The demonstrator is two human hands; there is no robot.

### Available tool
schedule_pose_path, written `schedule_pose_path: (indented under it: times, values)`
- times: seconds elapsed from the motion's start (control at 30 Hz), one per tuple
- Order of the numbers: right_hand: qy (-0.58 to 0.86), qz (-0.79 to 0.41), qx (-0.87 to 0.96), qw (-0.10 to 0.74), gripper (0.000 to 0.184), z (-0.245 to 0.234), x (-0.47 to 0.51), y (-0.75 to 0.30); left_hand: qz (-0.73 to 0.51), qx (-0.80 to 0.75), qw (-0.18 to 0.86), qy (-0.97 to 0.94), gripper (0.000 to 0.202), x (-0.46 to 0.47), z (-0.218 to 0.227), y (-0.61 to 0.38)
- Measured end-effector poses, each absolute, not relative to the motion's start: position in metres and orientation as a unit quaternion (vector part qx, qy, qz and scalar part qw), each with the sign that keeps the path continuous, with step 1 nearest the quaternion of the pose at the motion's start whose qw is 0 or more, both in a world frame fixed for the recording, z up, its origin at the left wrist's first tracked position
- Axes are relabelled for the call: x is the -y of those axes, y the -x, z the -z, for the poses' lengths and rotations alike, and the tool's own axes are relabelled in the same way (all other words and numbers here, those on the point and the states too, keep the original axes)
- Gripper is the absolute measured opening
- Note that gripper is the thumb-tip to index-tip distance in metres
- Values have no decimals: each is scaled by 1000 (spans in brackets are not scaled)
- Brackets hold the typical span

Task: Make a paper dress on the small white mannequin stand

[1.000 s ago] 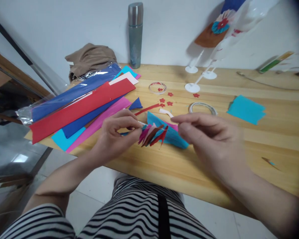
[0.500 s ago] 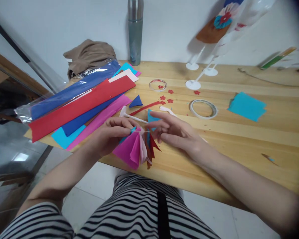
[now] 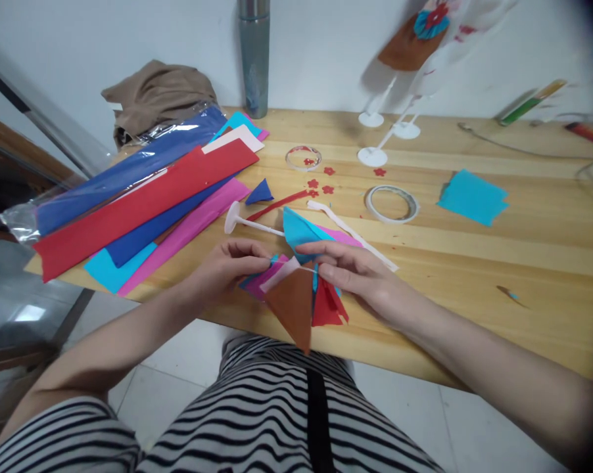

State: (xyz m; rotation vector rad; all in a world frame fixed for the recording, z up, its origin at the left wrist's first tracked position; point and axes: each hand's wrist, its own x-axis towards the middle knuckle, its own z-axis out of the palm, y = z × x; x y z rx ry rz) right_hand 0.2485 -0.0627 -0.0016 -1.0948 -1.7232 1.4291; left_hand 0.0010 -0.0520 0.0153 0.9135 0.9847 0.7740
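Left hand: The person's left hand (image 3: 244, 259), thumb and fingers pressed together, grips the blue-and-magenta end of a strung row of paper pieces (image 3: 291, 305).
Right hand: The right hand (image 3: 350, 264) bends inward, thumb and fingers closed on a thin white string (image 3: 308, 268) beside the red end.
Paper pieces: Held between both hands over the near edge of the wooden table (image 3: 425, 322), they hang down in magenta, pale pink, brown and red, the brown lowest.
Just beyond: A white stand (image 3: 232, 218) lies on its side, its stick reaching toward a folded turquoise sheet (image 3: 300, 226).
Farther back: Red flower cutouts (image 3: 328, 190) lie scattered left of a tape roll (image 3: 409, 207).
Left side: Colored strips (image 3: 148, 203) lie piled near a gray bottle (image 3: 254, 72).
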Motion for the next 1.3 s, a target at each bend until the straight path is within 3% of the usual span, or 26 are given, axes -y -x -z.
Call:
schedule_pose_path:
  times: [0.13,0.37,0.67,0.8,0.97,1.1,1.3]
  values:
    - [459,-596,601,271,43,3,63,-246,-258,-521,671,-461,18,53,-15,3]
    - [464,-520,669,259,47,13,70,-245,-205,-549,605,-539,19,50,-14,5]
    - [448,-238,842,183,37,-2,85,-254,-201,-529,515,-643,20,46,0,8]
    - [376,-128,888,229,28,-14,93,-251,-194,-527,506,-654,23,47,1,9]
    - [223,-142,927,265,31,-13,95,-231,-190,-525,478,-678,27,46,1,8]
    - [181,-130,945,239,38,0,92,-216,-174,-528,462,-691,23,46,0,6]
    - [160,-107,958,212,35,17,86,-202,-157,-535,443,-702,18,44,-1,6]
